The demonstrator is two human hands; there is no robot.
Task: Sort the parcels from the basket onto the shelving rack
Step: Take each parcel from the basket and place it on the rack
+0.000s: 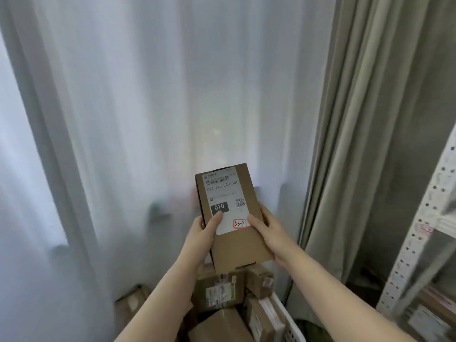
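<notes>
Your left grip (201,234) and right grip (272,233), both clasped round the labelled parcel (232,193), above the basket (287,322).

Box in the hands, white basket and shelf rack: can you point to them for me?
box (237,248): head view, bare cardboard near its lower end.
basket (287,317): head view, its white right rim.
shelving rack (412,243): head view, the white upright post with holes.

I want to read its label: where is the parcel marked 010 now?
Head view, centre: the parcel is held up between the left hand and right hand, above the basket, with the shelving rack to its right.
</notes>
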